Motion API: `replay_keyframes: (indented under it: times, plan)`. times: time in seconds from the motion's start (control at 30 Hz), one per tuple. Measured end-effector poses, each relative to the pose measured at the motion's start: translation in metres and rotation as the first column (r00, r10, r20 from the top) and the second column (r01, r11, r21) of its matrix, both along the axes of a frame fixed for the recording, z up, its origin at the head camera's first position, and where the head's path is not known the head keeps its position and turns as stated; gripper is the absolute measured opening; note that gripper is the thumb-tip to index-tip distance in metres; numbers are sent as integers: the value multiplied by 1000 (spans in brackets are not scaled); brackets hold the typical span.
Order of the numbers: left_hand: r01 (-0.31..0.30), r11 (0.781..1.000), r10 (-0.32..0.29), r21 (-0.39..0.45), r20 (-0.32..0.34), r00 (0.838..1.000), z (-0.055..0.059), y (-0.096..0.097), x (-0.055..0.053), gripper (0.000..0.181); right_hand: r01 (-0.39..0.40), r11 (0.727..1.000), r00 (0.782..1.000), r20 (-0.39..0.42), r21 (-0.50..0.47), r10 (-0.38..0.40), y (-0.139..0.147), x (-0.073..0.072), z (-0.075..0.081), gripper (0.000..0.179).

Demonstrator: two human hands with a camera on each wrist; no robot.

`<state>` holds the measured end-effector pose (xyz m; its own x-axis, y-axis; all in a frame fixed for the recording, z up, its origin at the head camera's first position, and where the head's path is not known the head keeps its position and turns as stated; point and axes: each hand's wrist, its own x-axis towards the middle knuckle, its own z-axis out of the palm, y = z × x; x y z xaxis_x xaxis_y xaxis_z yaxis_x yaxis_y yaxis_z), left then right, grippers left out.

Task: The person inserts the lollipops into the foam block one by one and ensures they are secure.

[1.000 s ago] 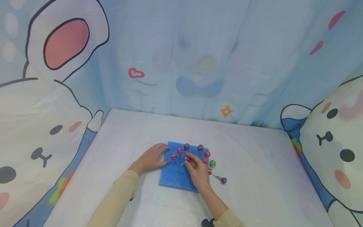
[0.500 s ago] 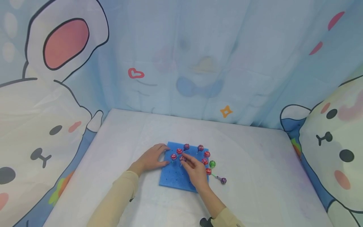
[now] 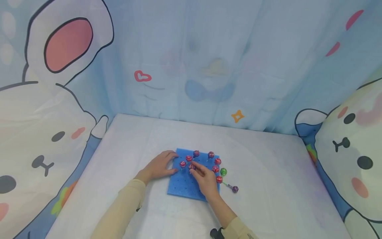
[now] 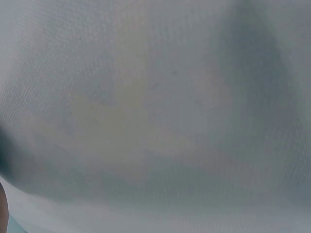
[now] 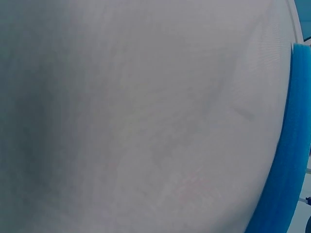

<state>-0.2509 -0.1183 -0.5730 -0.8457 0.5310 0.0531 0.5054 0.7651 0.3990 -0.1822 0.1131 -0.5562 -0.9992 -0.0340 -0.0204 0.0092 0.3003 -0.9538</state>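
Note:
A blue foam board (image 3: 182, 186) with small holes lies on the table. My right hand (image 3: 207, 181) is over it and pinches a dark purple-red lollipop (image 3: 191, 167) between thumb and fingertips; the stick's lower end is hidden. My left hand (image 3: 162, 165) rests at the board's left edge, thumb and fingers spread and touching it. Close by stand a red lollipop (image 3: 182, 164) and another red lollipop (image 3: 189, 158), with a purple lollipop (image 3: 196, 153) behind them. In the right wrist view only the foam board's edge (image 5: 284, 155) shows, at the far right.
Several more lollipops line the board's right side, among them a purple lollipop (image 3: 211, 155) and a red lollipop (image 3: 217, 161). A green lollipop (image 3: 223, 171) and a purple lollipop (image 3: 235, 189) are beyond that edge. A printed curtain (image 3: 167, 99) backs the white table (image 3: 268, 186).
My right hand has shifted slightly left with the lollipop, whose head now sits closer to the red ones. The left hand has stayed at the board's edge.

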Motion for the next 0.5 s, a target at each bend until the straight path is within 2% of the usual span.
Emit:
replay_keyframes:
  times: [0.5]
  plan:
    - [13,1000,-13,23,-7,1000,-1,-1,0,65,26,999,1000,-9,-23,-27,-3,3,3,42]
